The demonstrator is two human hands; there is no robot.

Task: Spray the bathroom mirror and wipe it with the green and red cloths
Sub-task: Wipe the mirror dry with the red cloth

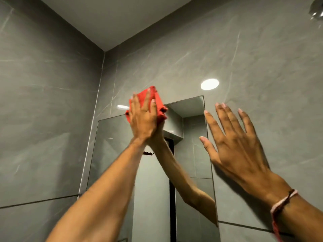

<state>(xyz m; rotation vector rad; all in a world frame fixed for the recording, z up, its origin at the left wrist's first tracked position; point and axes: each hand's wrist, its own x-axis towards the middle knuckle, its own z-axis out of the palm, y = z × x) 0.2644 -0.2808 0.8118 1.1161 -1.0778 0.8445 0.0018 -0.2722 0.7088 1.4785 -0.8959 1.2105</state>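
A tall frameless mirror is set into the grey tiled wall, its top edge near mid-frame. My left hand presses a folded red cloth flat against the mirror's top edge, fingers spread over it. The arm's reflection shows in the glass below. To the right, my right hand is raised with fingers spread, holding nothing, resting on or just off the wall beside the mirror's right edge. A red and pink thread band circles that wrist. No green cloth or spray bottle is in view.
Grey marble-look tiles cover the left and back walls, which meet in a corner left of the mirror. A ceiling light's glare shines on the tile above the mirror. A chrome fixture shows at the top right corner.
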